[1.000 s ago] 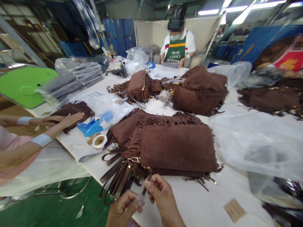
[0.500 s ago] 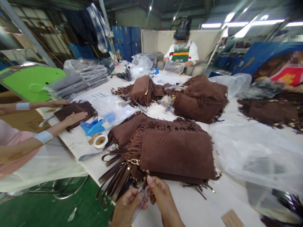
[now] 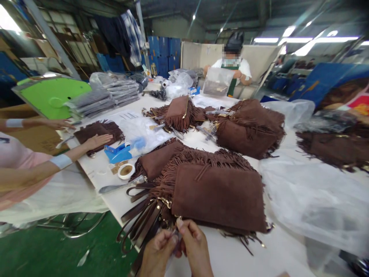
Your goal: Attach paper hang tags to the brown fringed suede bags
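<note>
A brown suede fringed bag (image 3: 219, 196) lies on top of similar bags at the table's near edge. Just below its lower left corner, my left hand (image 3: 158, 248) is closed in a pinch on a scrap of clear plastic, mostly covered by the fingers. Close beside it, my right hand (image 3: 194, 244) pinches the small zipper pull at the bag's corner; fingertips hide most of it. Dark brown wrist straps (image 3: 144, 227) with gold clasps fan out to the left. Another fringed bag (image 3: 161, 157) sits partly beneath, behind the straps.
More brown bags (image 3: 248, 134) are piled farther back. Clear plastic bags (image 3: 311, 200) cover the right side. A white tape roll (image 3: 126, 171) and a blue tape dispenser (image 3: 118, 154) stand left. One co-worker's hands (image 3: 95, 142) press a bag; another person (image 3: 230, 69) holds a plastic bag.
My hands stay together at the bag's corner, and the plastic shows less between my fingers. The view has shifted slightly. Across the table, the person has raised the plastic bag.
</note>
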The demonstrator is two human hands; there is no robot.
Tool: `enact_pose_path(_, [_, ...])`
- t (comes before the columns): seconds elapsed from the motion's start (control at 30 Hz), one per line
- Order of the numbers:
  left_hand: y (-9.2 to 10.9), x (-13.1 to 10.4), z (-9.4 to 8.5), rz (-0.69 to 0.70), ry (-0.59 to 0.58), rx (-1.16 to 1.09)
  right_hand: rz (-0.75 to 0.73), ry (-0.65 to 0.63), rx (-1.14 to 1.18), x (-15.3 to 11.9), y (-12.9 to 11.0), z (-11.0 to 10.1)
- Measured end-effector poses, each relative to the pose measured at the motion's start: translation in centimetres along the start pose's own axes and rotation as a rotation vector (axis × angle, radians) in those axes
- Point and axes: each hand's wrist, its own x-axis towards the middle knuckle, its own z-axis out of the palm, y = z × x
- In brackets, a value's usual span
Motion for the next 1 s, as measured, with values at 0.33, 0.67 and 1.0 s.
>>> enact_pose_path(0.33, [0.7,-3.1,-0.5,-0.036,0.099,0.127,-0.115,-0.119,-0.368,-2.1,0.8,-1.2])
enact_pose_path(0.67, [-0.3,-1.8,-0.8,-0.105,0.156,0.002,-0.034,-0.058,-0.147,-1.7,2.8,-1.2])
enact_pose_path(1.0, [1.1,-1.8,-0.5,-0.048,0.223,0.266,-0.034,-0.007,-0.143,-1.4,3.5,-1.1])
